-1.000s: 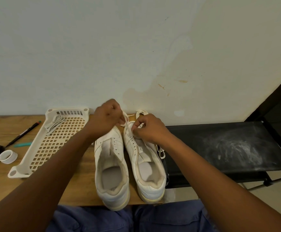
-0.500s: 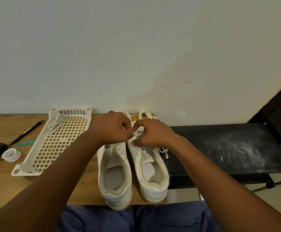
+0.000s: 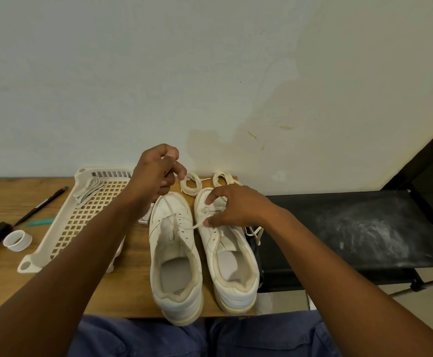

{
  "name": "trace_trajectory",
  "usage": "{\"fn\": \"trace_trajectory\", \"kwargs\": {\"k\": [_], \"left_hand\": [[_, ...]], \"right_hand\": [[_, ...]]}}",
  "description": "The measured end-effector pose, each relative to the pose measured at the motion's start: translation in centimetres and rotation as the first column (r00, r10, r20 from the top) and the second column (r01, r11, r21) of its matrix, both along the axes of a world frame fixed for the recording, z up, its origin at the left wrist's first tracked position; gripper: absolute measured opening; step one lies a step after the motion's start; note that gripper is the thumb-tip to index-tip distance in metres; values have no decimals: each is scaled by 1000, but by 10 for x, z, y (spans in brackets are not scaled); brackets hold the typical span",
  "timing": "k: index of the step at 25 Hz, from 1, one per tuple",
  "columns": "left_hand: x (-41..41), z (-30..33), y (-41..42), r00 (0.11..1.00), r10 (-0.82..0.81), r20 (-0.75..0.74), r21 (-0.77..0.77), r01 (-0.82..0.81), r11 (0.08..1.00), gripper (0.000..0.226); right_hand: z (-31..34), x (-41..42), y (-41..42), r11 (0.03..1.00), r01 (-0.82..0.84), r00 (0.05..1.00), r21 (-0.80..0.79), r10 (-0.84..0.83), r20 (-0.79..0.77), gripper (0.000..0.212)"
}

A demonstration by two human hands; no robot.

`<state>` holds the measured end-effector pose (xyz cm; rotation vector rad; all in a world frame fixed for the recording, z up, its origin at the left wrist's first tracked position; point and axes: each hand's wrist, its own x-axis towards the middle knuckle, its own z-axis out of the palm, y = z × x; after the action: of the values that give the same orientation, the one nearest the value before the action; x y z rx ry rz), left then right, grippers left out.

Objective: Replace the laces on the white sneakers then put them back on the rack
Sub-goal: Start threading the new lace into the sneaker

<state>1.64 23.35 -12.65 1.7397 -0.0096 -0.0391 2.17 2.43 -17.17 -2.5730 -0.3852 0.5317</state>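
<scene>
Left hand [image 3: 156,173] raised mid-frame, curled, grasp unclear; right hand [image 3: 232,207] pinching lace [image 3: 197,224] on right sneaker [image 3: 229,256].

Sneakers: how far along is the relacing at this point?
Early. The left sneaker shows bare eyelets, and a lace bundle lies in the tray. In hand: the right hand pinches a lace at the toe eyelets of the right sneaker, and the left hand is raised, curled, seemingly pulling its other end. Left: two coiled laces unused, most eyelets unthreaded, both sneakers off the rack.
</scene>
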Motion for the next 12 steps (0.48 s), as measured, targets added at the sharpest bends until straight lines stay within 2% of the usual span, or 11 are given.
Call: {"fn": "trace_trajectory", "kwargs": {"k": [1,2,4,5,7,8,10,12], "left_hand": [[-1,-1,0,999,-5,36,128,1,992,22],[-1,-5,-1,997,-37,72,339,10,941,24],[-4,-16,-8,989,-141,54,726,59,686,46],[-5,-20,-13,984,-175,11,829,89,552,56],[-5,-25,-25,978,-202,-59,923,131,362,61],[-5,-27,-30,975,-209,-76,944,138,300,57],[-5,-29,-38,975,-202,-93,954,146,262,42],[-4,-31,-38,978,-192,-85,940,142,309,32]], "right_hand": [[0,0,-1,1000,-1,1000,10,1,-8,59],[0,1,-2,1000,-5,1000,23,5,-22,59],[1,4,-6,999,-27,997,35,30,-69,62],[1,6,-7,998,-45,995,35,48,-91,65],[1,9,-9,997,-72,991,33,75,-112,66],[1,10,-9,997,-74,990,32,77,-118,65],[0,10,-9,998,-61,991,27,64,-114,64],[-1,10,-9,998,-54,994,19,55,-90,63]]}}
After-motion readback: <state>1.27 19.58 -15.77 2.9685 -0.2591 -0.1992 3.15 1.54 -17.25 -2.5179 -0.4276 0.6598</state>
